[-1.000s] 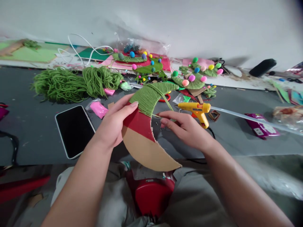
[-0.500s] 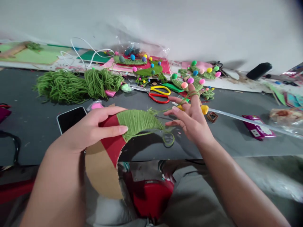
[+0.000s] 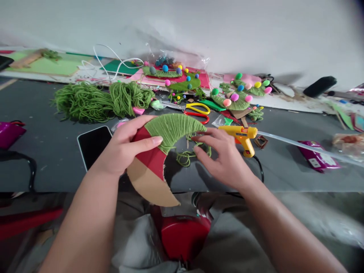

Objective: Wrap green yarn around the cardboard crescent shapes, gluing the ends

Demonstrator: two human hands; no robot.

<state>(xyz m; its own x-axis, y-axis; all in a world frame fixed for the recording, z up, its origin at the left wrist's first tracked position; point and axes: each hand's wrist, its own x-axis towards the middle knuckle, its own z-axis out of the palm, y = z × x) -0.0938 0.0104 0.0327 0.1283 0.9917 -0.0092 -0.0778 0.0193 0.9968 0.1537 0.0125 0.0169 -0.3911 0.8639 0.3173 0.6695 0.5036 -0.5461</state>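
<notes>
My left hand (image 3: 122,148) is closed on a cardboard crescent (image 3: 153,189), thumb on top and fingers beneath. The crescent's upper end is wound with green yarn (image 3: 178,129); its middle has a red covering and its lower end is bare brown. Beside the wound tip is my right hand (image 3: 227,159), its thumb and fingers apart. Loose loops of green yarn (image 3: 184,159) hang or lie under those fingers, and whether a strand runs between them I cannot tell. Just beyond the right hand stands a yellow glue gun (image 3: 241,133) with a long clear glue stick.
Green yarn hanks (image 3: 85,102) lie at the back left, behind a phone (image 3: 93,146). Scissors (image 3: 197,110) sit behind the crescent. Yarn-wound pieces with pompoms (image 3: 233,100) line the back. A purple packet (image 3: 320,157) is at right; a black cable (image 3: 260,168) hangs off the glue gun.
The crescent has risen and swung to the right with my left hand. My right hand has turned and lowered to its tip; the yarn strand no longer shows looped round its raised index finger.
</notes>
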